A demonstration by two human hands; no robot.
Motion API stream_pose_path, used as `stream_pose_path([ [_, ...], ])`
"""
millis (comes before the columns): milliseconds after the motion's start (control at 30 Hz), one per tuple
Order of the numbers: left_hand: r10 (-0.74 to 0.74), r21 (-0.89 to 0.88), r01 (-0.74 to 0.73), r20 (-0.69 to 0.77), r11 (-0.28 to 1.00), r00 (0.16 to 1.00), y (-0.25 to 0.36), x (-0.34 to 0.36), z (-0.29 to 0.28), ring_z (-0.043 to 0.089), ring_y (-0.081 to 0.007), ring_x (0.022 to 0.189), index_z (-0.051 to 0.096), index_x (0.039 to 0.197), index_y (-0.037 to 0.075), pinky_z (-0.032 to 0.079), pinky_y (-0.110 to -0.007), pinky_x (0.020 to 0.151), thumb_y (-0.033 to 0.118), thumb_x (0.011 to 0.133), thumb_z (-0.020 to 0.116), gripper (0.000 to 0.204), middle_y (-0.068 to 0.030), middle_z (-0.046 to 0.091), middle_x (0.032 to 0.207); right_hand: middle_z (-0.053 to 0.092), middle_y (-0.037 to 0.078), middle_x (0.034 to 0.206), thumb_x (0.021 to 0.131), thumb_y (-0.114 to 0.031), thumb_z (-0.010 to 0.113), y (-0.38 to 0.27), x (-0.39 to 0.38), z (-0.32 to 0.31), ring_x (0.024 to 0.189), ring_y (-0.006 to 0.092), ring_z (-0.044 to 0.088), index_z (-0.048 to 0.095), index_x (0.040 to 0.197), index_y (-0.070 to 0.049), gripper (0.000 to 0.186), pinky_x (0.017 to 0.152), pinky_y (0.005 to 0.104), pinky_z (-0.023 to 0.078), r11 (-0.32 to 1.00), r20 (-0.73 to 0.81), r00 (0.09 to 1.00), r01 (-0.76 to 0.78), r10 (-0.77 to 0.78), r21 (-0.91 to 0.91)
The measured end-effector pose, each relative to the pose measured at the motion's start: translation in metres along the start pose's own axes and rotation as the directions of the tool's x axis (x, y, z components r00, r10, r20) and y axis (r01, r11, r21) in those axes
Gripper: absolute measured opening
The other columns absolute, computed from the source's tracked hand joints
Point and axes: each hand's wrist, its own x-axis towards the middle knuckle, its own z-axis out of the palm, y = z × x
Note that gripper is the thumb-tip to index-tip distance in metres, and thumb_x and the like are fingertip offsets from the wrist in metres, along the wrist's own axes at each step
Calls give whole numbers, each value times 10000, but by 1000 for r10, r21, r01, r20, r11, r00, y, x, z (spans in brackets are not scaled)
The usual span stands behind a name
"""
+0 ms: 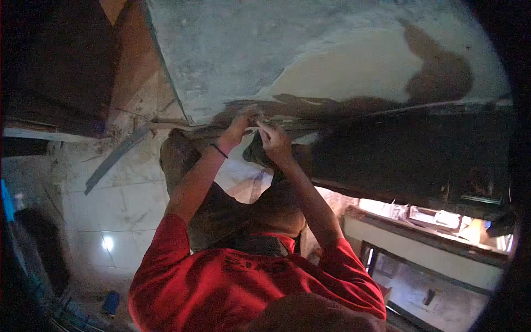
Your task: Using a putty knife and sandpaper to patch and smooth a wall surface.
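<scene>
My left hand [238,130], with a dark band on its wrist, reaches to the lower edge of a large pale grey-blue panel [232,52]. Its fingers are curled, and their tips are blurred. Close beside it on the right, my right hand [276,145] has its fingers drawn together, pointing toward the left fingertips. Whatever lies between the two hands is too small and dim to name. A smooth tan patch [343,69] covers part of the panel, and my shadow falls across it. My knees are bent below both hands.
A long grey strip [119,157] lies on the dirty tiled floor [127,207] at left. A dark panel [409,149] stands close on my right, with a cluttered, brightly lit shelf [437,218] beyond it. A small blue object [110,302] sits at lower left.
</scene>
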Motion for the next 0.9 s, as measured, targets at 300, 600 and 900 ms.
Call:
stream_pose_path([
  [300, -93, 231, 94, -15, 968, 996, 4, -104, 13, 444, -226, 1227, 204, 1472, 190, 320, -447, 984, 656, 884, 352, 765, -115, 471, 1345, 528, 39, 709, 959, -268, 493, 34, -50, 44, 571, 143, 507, 543, 1163, -78, 283, 464, 264, 374, 102, 370, 862, -427, 346, 899],
  [600, 49, 239, -6, -174, 971, 984, -80, -102, -29, 512, -214, 1101, 450, 1355, 168, 435, -406, 887, 572, 867, 483, 635, -50, 492, 1315, 457, 9, 710, 947, -405, 493, 54, -67, 55, 500, 100, 444, 488, 971, -101, 305, 412, 257, 348, -155, 471, 850, -445, 237, 882],
  [900, 37, 203, 4, -198, 979, 979, -76, -104, -22, 546, -196, 1034, 471, 1310, 135, 443, -397, 885, 562, 871, 493, 612, -37, 555, 1201, 503, 8, 785, 947, -383, 498, 48, -68, 50, 533, 106, 469, 495, 1017, -98, 294, 403, 253, 346, -143, 515, 837, -495, 185, 857],
])
